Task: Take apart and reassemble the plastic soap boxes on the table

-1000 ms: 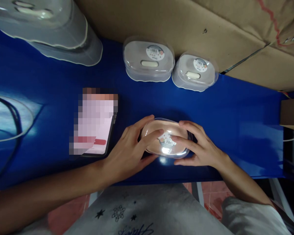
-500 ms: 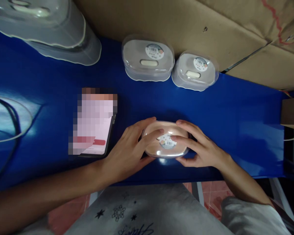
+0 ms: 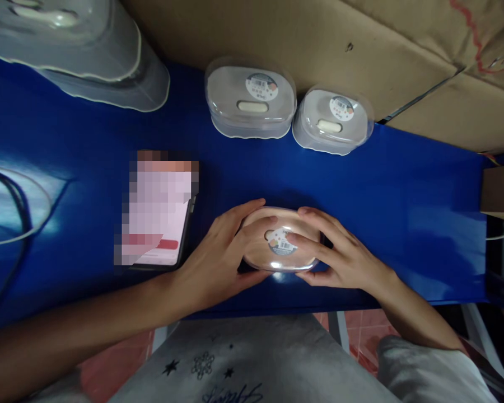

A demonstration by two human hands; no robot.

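A small clear plastic container [image 3: 277, 257] with a round sticker on its lid sits on the blue table [image 3: 403, 201] near the front edge. My left hand [image 3: 218, 260] wraps its left side, thumb below and fingers laid over the lid. My right hand [image 3: 340, 254] wraps its right side the same way, a fingertip resting by the sticker. Both hands are closed around the container, pressing on the lid.
A phone [image 3: 162, 215] with a lit screen lies left of my hands. Two closed clear containers [image 3: 250, 103] [image 3: 331, 120] stand at the back against cardboard [image 3: 361, 45]. A large clear container [image 3: 79, 50] is back left, a small cardboard box [image 3: 502, 193] at the right edge.
My hands have closed in slightly around the container, which sits a little lower and flatter. Nothing else moved.
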